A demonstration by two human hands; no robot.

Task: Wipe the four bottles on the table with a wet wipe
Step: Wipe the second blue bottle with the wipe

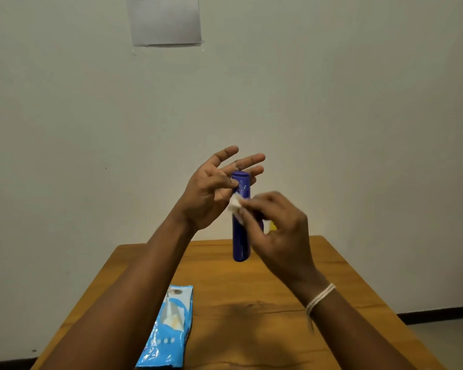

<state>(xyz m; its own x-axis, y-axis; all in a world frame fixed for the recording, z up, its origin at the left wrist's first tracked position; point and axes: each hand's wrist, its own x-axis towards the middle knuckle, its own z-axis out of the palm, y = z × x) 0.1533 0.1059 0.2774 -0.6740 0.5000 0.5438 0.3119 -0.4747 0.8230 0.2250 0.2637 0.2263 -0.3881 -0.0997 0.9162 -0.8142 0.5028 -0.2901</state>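
A tall blue bottle is held upright in the air above the far part of the wooden table. My left hand pinches its top between thumb and fingers, with the fingers spread behind the cap. My right hand presses a small white wet wipe against the bottle's upper side. Behind my right hand, slivers of a dark bottle and a yellow object peek out at the table's far edge. Any other bottles are hidden.
A blue wet-wipe packet lies on the table near its front left, flap open. The table stands against a plain wall with a paper sheet taped high up. Floor shows at both sides.
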